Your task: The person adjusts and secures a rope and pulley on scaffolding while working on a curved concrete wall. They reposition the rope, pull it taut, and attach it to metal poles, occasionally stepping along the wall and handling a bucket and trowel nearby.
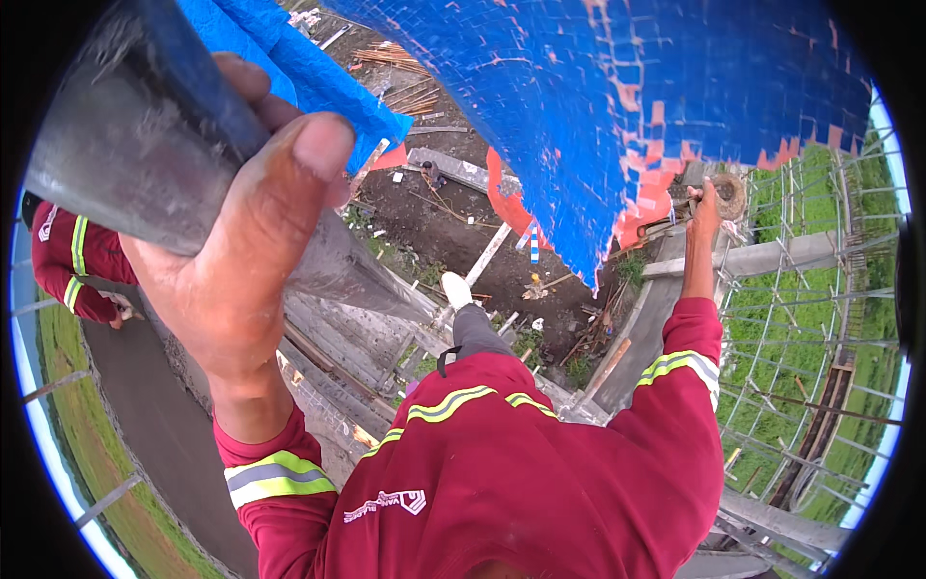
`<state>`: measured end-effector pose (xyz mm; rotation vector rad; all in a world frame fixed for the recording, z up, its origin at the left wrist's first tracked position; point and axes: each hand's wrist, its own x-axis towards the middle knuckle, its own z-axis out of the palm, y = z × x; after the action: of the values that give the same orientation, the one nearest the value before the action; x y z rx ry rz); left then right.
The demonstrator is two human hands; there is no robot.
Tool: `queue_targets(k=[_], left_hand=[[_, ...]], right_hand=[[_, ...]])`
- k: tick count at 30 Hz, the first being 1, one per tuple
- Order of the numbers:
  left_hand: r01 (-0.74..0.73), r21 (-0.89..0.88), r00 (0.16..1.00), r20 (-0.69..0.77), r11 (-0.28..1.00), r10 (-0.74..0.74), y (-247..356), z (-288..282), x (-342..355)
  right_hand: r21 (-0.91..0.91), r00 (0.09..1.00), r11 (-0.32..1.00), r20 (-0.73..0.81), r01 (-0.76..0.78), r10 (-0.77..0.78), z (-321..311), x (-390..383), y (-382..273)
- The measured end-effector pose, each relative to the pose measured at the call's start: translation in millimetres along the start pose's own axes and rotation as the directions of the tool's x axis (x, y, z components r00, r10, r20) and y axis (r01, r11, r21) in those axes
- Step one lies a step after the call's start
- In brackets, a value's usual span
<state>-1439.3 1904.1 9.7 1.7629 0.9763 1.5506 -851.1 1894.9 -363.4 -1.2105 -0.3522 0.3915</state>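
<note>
Left hand (231,261) in tight grip around grey pipe (106,154); right hand (704,207) clutching rope coil (728,193).

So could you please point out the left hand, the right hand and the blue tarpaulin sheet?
left hand (231,251): head view, on the palm gripping the grey metal bar.
right hand (704,207): head view, on the back of the hand.
blue tarpaulin sheet (637,106): head view, mid-sheet.
</note>
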Motion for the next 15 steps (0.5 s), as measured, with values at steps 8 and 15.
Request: queue_targets(k=[8, 15], left_hand=[[-0.034, -0.210, 0.999, 0.027, 0.977, 0.041, -5.9, 0.4, 2.0], [0.024, -0.177, 1.000, 0.007, 0.984, -0.024, -3.3, -0.3, 3.4]], right_hand=[[0.223, 0.961, 0.968, 0.223, 0.110, -0.161, 188.6, 76.0, -36.4], [0.330, 0.875, 0.942, 0.472, -0.064, -0.106, 389.1, -5.3, -47.3]])
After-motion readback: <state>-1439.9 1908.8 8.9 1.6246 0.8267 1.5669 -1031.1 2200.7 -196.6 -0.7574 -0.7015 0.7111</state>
